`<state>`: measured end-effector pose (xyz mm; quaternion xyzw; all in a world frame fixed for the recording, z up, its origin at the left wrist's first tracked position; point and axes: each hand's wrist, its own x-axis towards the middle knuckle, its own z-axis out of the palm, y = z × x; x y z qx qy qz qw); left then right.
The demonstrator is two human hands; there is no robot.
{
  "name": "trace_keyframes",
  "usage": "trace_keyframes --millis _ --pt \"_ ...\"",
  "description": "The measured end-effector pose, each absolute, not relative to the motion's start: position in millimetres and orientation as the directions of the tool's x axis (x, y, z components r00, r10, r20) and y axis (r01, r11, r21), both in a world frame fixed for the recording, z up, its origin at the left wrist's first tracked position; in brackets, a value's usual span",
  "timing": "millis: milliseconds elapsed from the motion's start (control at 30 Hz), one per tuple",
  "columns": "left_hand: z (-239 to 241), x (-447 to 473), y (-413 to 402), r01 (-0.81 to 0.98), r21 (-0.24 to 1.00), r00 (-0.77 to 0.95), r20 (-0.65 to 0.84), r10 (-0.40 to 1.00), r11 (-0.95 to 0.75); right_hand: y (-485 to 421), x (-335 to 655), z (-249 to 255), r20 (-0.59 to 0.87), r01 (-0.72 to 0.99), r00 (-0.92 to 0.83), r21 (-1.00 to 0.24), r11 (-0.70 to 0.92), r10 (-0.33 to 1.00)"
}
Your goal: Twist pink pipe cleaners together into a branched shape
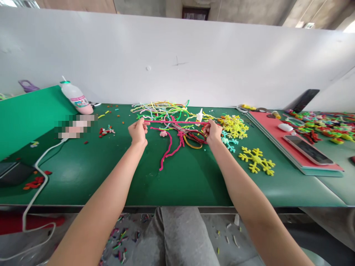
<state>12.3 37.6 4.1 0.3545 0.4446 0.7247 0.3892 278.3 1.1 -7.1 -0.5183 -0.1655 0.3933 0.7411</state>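
Stretching one pink pipe cleaner (177, 122) roughly level above the counter (188, 188): left hand (138, 131) at one end, right hand (213, 130) at the other, fingers of both pinched closed on it. Risk: too hard a pull could slip an end free; dipping low could snag the tangled pink stems (181, 137). Count: one lone yellow snowflake (256, 160), one glue bottle (199, 117), one drink bottle (79, 99); piled snowflakes (234, 126) overlap, uncountable.
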Motion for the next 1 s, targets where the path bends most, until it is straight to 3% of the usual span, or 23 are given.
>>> trace_keyframes --millis 300,700,867,1000 --pt "4 15 37 -0.265 0.928 -0.406 0.138 0.903 -0.262 -2 276 -1 -0.285 -0.581 0.561 -0.804 0.125 0.777" --pt "7 13 36 -0.229 0.934 -0.396 0.17 0.902 -0.276 1 277 -6 -0.248 -0.533 0.588 -0.835 0.138 0.77" --pt "4 9 39 -0.145 0.936 -0.428 0.232 0.873 -0.32 0 280 -9 -0.174 -0.435 0.629 -0.886 0.158 0.758" --pt "4 1 41 0.114 0.903 -0.484 0.415 0.77 -0.415 -5 286 -11 0.163 -0.02 0.672 -0.971 0.238 0.723"
